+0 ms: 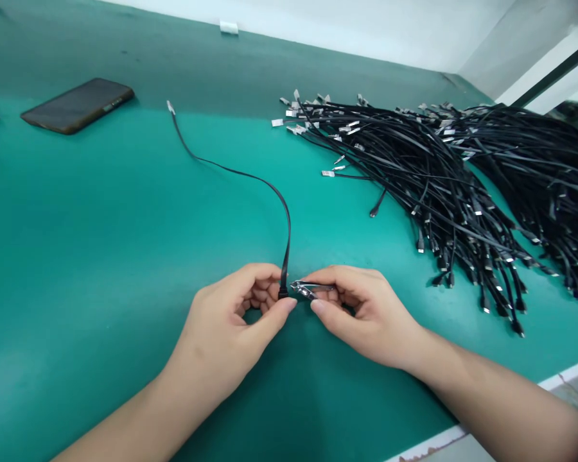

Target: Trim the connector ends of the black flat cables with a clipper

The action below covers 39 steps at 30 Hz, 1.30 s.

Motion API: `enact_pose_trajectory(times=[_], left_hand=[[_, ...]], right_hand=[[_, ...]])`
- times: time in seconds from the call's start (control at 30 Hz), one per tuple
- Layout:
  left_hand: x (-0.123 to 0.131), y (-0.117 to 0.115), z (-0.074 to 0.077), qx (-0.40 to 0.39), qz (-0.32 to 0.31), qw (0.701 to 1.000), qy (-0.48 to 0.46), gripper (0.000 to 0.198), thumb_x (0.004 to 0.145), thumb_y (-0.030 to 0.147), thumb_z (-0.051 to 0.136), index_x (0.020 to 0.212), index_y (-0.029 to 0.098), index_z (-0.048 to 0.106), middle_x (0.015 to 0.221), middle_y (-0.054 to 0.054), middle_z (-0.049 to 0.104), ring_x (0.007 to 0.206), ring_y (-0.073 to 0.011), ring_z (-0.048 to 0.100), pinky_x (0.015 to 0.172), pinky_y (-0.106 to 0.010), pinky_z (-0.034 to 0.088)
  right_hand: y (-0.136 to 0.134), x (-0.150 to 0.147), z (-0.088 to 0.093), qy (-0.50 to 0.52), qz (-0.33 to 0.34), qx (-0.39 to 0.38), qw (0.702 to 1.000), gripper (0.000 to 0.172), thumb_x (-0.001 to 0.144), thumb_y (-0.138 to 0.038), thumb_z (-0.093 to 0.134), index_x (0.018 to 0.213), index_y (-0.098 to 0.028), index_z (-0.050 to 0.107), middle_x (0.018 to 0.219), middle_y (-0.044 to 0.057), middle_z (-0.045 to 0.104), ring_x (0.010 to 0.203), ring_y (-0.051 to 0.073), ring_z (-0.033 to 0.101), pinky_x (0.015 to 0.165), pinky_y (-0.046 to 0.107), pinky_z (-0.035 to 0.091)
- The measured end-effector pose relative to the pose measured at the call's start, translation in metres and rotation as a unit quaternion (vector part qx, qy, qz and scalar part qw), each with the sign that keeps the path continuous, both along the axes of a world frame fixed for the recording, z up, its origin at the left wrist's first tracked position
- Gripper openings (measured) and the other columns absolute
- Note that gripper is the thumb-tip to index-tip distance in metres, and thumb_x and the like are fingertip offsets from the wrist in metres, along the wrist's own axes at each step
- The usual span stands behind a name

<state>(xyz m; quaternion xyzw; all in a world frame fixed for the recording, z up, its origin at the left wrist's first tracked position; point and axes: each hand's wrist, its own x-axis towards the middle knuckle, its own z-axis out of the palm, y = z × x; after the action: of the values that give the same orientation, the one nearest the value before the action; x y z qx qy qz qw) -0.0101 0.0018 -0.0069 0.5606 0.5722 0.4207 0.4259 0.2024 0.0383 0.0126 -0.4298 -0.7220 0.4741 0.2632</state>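
My left hand (241, 321) pinches the near end of a flat black cable (288, 218), just at its black connector. From there the cable curves away across the green table to a silver plug at its far end. In my right hand (361, 311) is a small metal nail clipper (304, 290), held between thumb and fingers. The clipper's jaws point left and sit right beside the connector; whether they touch it I cannot tell. My left fingertips partly hide the connector.
Two heaps of black cables (414, 160) with silver plugs lie on the right of the green table (101, 256). A dark phone (79, 106) rests at the back left. A small white piece (228, 27) lies by the wall.
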Motion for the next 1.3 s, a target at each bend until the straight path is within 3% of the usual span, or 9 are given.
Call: enact_pose_trajectory(times=[0.43,0.73,1.03,1.1,1.17,1.3], left_hand=[[0.0,0.0,0.002,0.015,0.002,1.0,0.009,0.015,0.086,0.027,0.078,0.101,0.026,0.074,0.083,0.004,0.076,0.072,-0.0147,0.072,0.068,-0.025,0.057],[0.0,-0.001,0.002,0.032,-0.002,0.999,0.042,0.012,0.087,0.025,0.078,0.098,0.027,0.074,0.083,0.004,0.075,0.071,-0.014,0.071,0.067,-0.025,0.056],[-0.001,0.001,0.001,0.037,-0.005,0.998,0.052,0.01,0.087,0.026,0.078,0.097,0.026,0.074,0.083,0.003,0.075,0.071,-0.0144,0.071,0.067,-0.026,0.056],[0.0,0.001,0.002,0.034,0.001,0.999,0.037,0.013,0.086,0.026,0.079,0.098,0.026,0.075,0.083,0.003,0.075,0.071,-0.0143,0.071,0.068,-0.025,0.056],[0.001,0.001,0.002,0.026,0.006,0.999,0.023,0.015,0.085,0.027,0.08,0.1,0.026,0.075,0.082,0.003,0.075,0.072,-0.0143,0.071,0.069,-0.025,0.056],[0.001,0.001,0.002,0.006,0.008,1.0,0.011,0.016,0.084,0.029,0.08,0.099,0.026,0.076,0.081,0.003,0.074,0.072,-0.0152,0.07,0.069,-0.026,0.056]], right_hand=[[0.0,-0.001,0.003,-0.02,0.02,0.021,0.999,0.024,0.094,-0.023,0.066,0.113,-0.016,0.077,0.079,0.001,0.065,0.061,0.011,0.053,0.051,0.022,0.044],[0.003,-0.002,0.002,-0.026,0.023,0.079,0.996,0.019,0.095,-0.018,0.065,0.107,-0.018,0.079,0.074,0.0,0.066,0.059,0.01,0.052,0.052,0.023,0.042],[0.0,-0.001,0.003,-0.04,0.02,0.066,0.997,0.018,0.096,-0.022,0.065,0.104,-0.017,0.08,0.075,0.001,0.07,0.06,0.011,0.055,0.053,0.024,0.041],[0.001,-0.001,0.003,-0.019,-0.004,0.022,1.0,0.017,0.095,-0.024,0.065,0.102,-0.018,0.079,0.072,0.001,0.067,0.059,0.012,0.053,0.052,0.024,0.041],[0.005,0.001,0.003,0.042,-0.069,-0.019,0.997,0.016,0.094,-0.028,0.065,0.1,-0.018,0.075,0.072,0.0,0.066,0.057,0.011,0.052,0.05,0.025,0.041],[0.017,0.006,0.004,0.173,-0.205,-0.022,0.963,0.02,0.092,-0.036,0.068,0.102,-0.018,0.069,0.077,0.0,0.065,0.056,0.011,0.051,0.05,0.026,0.042]])
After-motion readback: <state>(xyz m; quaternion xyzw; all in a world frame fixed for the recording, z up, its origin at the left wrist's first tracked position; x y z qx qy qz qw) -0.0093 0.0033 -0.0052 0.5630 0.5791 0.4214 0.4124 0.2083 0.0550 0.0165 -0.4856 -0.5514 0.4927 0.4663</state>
